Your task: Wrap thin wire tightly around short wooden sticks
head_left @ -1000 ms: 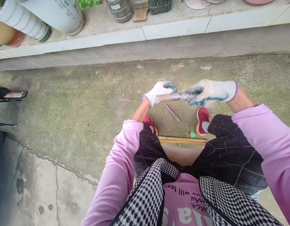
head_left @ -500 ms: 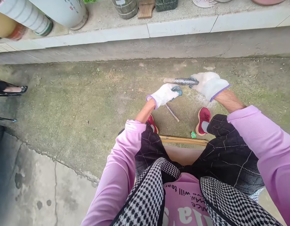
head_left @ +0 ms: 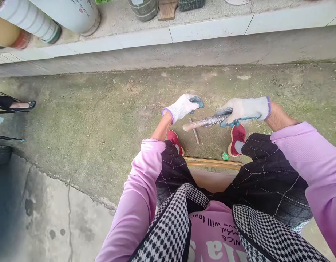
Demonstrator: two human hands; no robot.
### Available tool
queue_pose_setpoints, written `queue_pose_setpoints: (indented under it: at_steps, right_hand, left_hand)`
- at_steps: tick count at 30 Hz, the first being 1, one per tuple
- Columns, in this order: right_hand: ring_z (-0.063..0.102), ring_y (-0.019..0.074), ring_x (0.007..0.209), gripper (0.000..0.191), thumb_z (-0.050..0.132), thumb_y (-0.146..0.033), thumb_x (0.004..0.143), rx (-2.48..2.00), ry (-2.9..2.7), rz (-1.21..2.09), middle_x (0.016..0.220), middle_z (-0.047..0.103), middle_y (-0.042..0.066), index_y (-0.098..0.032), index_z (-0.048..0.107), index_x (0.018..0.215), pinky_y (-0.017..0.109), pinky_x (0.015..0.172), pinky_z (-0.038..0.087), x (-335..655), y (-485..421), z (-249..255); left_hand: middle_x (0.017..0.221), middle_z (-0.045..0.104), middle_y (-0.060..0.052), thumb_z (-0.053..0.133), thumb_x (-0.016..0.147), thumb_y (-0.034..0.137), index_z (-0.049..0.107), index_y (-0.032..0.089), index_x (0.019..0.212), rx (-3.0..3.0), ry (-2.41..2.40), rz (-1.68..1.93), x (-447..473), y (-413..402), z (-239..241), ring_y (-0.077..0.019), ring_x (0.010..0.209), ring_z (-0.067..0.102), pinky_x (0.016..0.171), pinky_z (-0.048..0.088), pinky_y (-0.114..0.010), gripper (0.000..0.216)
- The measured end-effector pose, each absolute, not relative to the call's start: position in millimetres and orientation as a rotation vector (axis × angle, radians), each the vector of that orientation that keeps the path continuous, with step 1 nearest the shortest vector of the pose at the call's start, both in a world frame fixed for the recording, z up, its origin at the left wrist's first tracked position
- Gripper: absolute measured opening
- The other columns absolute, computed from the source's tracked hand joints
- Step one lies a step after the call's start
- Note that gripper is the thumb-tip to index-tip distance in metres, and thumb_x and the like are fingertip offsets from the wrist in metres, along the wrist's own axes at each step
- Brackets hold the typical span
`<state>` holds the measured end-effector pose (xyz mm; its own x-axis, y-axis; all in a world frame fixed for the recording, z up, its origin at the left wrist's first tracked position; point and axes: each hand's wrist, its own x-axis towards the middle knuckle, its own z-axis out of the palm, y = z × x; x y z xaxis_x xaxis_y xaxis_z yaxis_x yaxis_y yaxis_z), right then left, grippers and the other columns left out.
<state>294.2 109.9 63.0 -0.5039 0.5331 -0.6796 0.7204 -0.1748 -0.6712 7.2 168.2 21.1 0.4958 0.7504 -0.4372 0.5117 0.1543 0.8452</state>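
Both my hands wear white knit gloves with blue-grey fingertips. My right hand [head_left: 245, 109] is closed around one end of a short stick wrapped in shiny silver-grey material [head_left: 207, 122], which points left and slightly down. My left hand [head_left: 182, 105] hovers just above the stick's bare left end, fingers curled, apart from it, with nothing visible in it. A second thin stick [head_left: 195, 135] lies on the ground between my red shoes [head_left: 236, 137], below the held one.
I sit on a wooden seat [head_left: 211, 162] over mossy concrete. A small green scrap [head_left: 225, 156] lies by my right shoe. A raised kerb [head_left: 206, 31] with pots and cylinders [head_left: 66, 14] runs along the back. Dark metal legs [head_left: 9, 109] stand far left.
My right hand swung the wrapped stick out ahead, then brought it back down toward my knees. My left hand let go of the stick a second ago and stays off it.
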Motion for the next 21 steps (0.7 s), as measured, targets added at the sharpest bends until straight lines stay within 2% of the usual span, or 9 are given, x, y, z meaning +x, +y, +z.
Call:
queue_pose_setpoints:
  at_steps: [3,5,7,9,14,17,21]
  right_hand:
    - [0.071,0.0199,0.076,0.037,0.108,-0.044,0.081,1.673,1.884,-2.164,0.091,0.083,0.001,-0.025,0.094,0.109,0.030,0.064,0.061,296,108,75]
    - [0.068,0.0168,0.074,0.034,0.108,-0.033,0.081,1.954,1.868,-2.307,0.091,0.083,0.002,-0.022,0.090,0.107,0.027,0.061,0.061,292,111,80]
    - [0.064,0.0143,0.071,0.029,0.105,-0.019,0.082,2.245,1.820,-2.352,0.083,0.079,0.001,-0.021,0.084,0.101,0.023,0.058,0.060,285,116,82]
    - [0.060,0.0134,0.069,0.032,0.104,-0.011,0.084,2.467,1.744,-2.376,0.076,0.074,-0.001,-0.024,0.078,0.098,0.021,0.055,0.059,279,122,80]
    - [0.061,0.0147,0.071,0.036,0.100,-0.013,0.092,2.751,1.645,-2.385,0.083,0.076,-0.002,-0.028,0.073,0.110,0.024,0.057,0.058,282,138,66]
    - [0.061,0.0170,0.075,0.026,0.092,-0.014,0.099,2.834,1.720,-2.032,0.088,0.075,0.000,-0.026,0.075,0.115,0.029,0.065,0.058,290,147,61]
    - [0.061,0.0216,0.086,0.015,0.086,-0.024,0.114,2.403,1.980,-0.997,0.102,0.081,0.008,-0.019,0.083,0.128,0.038,0.078,0.047,291,151,61]
  left_hand:
    - [0.092,0.078,-0.001,0.084,0.097,0.019,0.084,0.017,0.099,1.489,1.104,0.279,11,167,15,-0.0135,0.079,0.062,0.078,0.055,-0.027,0.003]
    - [0.091,0.077,-0.001,0.083,0.100,0.018,0.084,0.017,0.100,1.487,1.100,0.292,14,164,16,-0.0124,0.076,0.059,0.075,0.054,-0.027,0.002]
    - [0.088,0.076,0.000,0.082,0.101,0.018,0.085,0.017,0.100,1.477,1.109,0.288,18,162,21,-0.0112,0.071,0.055,0.071,0.051,-0.027,0.004]
    - [0.083,0.073,0.001,0.083,0.099,0.017,0.087,0.016,0.099,1.452,1.136,0.279,23,159,29,-0.0108,0.069,0.054,0.069,0.050,-0.027,0.004]
    - [0.080,0.070,0.001,0.084,0.099,0.016,0.086,0.017,0.097,1.409,1.152,0.244,30,153,41,-0.0104,0.067,0.053,0.066,0.047,-0.026,0.003]
    - [0.082,0.070,0.001,0.084,0.101,0.017,0.086,0.017,0.097,1.417,1.117,0.240,29,151,46,-0.0102,0.068,0.054,0.066,0.046,-0.025,0.004]
    - [0.081,0.069,0.000,0.085,0.102,0.018,0.086,0.016,0.098,1.419,1.156,0.255,25,152,55,-0.0116,0.069,0.057,0.067,0.048,-0.027,0.005]
